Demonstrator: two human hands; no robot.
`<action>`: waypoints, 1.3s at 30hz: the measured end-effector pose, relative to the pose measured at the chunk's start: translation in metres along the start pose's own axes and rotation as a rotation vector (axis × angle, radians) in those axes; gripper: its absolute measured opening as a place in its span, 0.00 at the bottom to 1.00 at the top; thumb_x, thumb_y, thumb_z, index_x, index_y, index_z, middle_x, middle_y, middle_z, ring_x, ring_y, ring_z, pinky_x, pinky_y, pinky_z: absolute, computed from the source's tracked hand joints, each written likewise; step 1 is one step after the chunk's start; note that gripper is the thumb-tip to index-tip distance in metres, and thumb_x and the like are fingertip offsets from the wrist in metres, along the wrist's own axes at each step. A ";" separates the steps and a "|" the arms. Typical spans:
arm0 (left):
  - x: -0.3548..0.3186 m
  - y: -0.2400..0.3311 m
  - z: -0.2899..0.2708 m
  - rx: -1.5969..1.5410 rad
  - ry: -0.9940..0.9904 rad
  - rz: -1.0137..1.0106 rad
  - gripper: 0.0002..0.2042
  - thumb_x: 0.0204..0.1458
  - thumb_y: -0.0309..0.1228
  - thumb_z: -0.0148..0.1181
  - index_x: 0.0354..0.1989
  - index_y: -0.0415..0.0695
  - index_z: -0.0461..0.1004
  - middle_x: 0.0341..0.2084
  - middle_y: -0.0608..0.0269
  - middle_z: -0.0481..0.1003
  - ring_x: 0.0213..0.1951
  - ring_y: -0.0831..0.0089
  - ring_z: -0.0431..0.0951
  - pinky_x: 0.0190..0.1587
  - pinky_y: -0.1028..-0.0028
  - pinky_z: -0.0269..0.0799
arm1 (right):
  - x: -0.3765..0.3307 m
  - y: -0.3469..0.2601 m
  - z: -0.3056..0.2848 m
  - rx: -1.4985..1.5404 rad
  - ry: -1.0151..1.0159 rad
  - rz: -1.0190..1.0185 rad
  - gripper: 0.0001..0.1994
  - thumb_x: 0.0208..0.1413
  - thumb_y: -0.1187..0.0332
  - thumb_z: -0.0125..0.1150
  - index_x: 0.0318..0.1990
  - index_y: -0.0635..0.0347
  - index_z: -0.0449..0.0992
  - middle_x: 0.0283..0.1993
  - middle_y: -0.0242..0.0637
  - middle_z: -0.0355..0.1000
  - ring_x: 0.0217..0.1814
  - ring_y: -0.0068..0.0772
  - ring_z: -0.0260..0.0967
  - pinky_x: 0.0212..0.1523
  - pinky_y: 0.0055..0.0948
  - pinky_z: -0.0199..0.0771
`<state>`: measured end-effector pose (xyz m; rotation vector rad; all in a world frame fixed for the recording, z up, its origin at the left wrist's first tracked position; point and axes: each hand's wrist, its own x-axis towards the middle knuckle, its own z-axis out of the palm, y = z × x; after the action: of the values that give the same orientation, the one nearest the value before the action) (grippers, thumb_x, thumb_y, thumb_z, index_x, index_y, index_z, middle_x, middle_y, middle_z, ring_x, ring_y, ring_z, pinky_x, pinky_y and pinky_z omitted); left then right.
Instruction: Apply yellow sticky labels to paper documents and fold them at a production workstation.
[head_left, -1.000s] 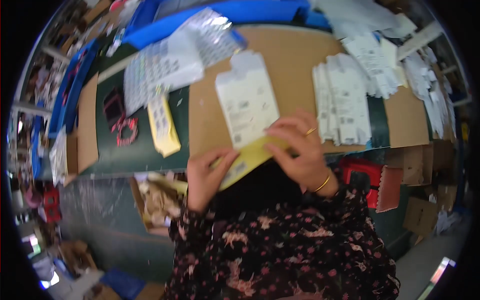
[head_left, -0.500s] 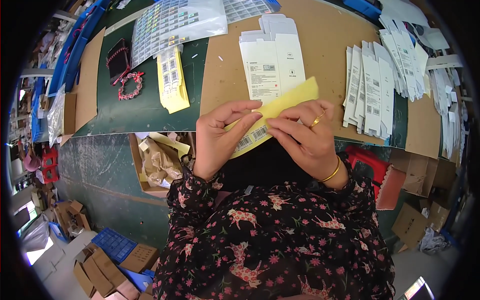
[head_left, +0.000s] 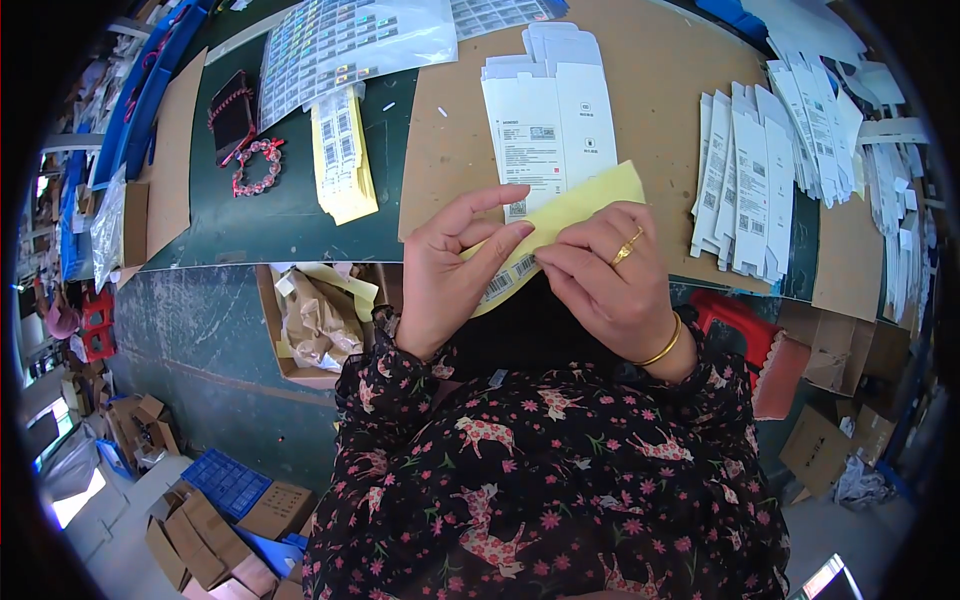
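Both hands hold a yellow label sheet (head_left: pixel 585 200) with a barcode sticker at its lower end, lifted above the table's near edge. My left hand (head_left: pixel 455 270) pinches the sheet's lower part between thumb and forefinger. Fingertips of my right hand (head_left: pixel 610 280), which wears a ring and a gold bangle, press on the barcode sticker. Just behind the sheet a flat white carton blank (head_left: pixel 545 115) lies on the brown cardboard mat (head_left: pixel 660 90).
A stack of yellow label sheets (head_left: pixel 340 155) and clear sticker sheets (head_left: pixel 350 40) lie at the back left on the green table (head_left: pixel 270 215). Rows of flat white cartons (head_left: pixel 745 175) fan out on the right. An open box of scrap paper (head_left: pixel 320 315) sits below the table edge.
The view has tilted down and nearer. My hands brought the yellow sheet up off the white carton blank, and my left thumb and forefinger now pinch its lower end.
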<state>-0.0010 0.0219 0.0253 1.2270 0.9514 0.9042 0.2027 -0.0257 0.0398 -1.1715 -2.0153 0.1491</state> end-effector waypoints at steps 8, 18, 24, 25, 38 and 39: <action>0.000 -0.012 -0.007 0.291 -0.004 0.088 0.06 0.62 0.25 0.71 0.45 0.38 0.87 0.33 0.60 0.88 0.36 0.79 0.86 0.38 0.79 0.78 | 0.011 0.006 -0.025 0.508 -0.254 0.230 0.06 0.54 0.75 0.73 0.38 0.58 0.83 0.44 0.33 0.78 0.44 0.41 0.75 0.54 0.38 0.72; 0.006 -0.022 -0.006 0.753 -0.098 0.505 0.07 0.56 0.29 0.75 0.41 0.43 0.87 0.39 0.65 0.83 0.29 0.66 0.83 0.31 0.70 0.77 | 0.025 0.063 -0.008 0.239 -0.077 0.384 0.04 0.58 0.72 0.74 0.38 0.58 0.84 0.56 0.32 0.78 0.63 0.39 0.69 0.67 0.38 0.67; 0.004 -0.032 -0.010 0.856 -0.108 0.563 0.10 0.54 0.24 0.76 0.44 0.43 0.87 0.45 0.62 0.84 0.33 0.67 0.86 0.33 0.70 0.79 | 0.010 0.077 0.014 0.208 -0.186 0.422 0.04 0.57 0.70 0.75 0.38 0.54 0.86 0.61 0.28 0.77 0.71 0.40 0.61 0.71 0.39 0.64; 0.004 -0.034 -0.011 0.883 -0.113 0.580 0.11 0.53 0.24 0.76 0.45 0.44 0.87 0.45 0.62 0.84 0.33 0.67 0.87 0.33 0.70 0.80 | 0.008 0.077 0.015 0.210 -0.190 0.429 0.04 0.57 0.70 0.75 0.38 0.54 0.86 0.61 0.28 0.77 0.71 0.40 0.61 0.71 0.39 0.64; 0.008 -0.048 -0.015 0.880 -0.074 0.666 0.11 0.52 0.30 0.76 0.44 0.49 0.86 0.45 0.71 0.83 0.22 0.71 0.77 0.26 0.71 0.73 | 0.008 0.076 0.015 0.183 -0.225 0.426 0.03 0.56 0.69 0.76 0.35 0.54 0.87 0.63 0.26 0.75 0.72 0.41 0.58 0.72 0.39 0.63; 0.008 -0.048 -0.014 0.874 -0.075 0.666 0.11 0.52 0.29 0.76 0.44 0.49 0.86 0.45 0.71 0.83 0.22 0.71 0.77 0.26 0.71 0.73 | 0.008 0.076 0.015 0.186 -0.227 0.429 0.03 0.56 0.69 0.76 0.35 0.54 0.87 0.63 0.25 0.75 0.72 0.41 0.58 0.73 0.39 0.62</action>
<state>-0.0095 0.0285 -0.0240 2.4019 0.9102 0.9554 0.2428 0.0278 -0.0002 -1.5029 -1.8606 0.6952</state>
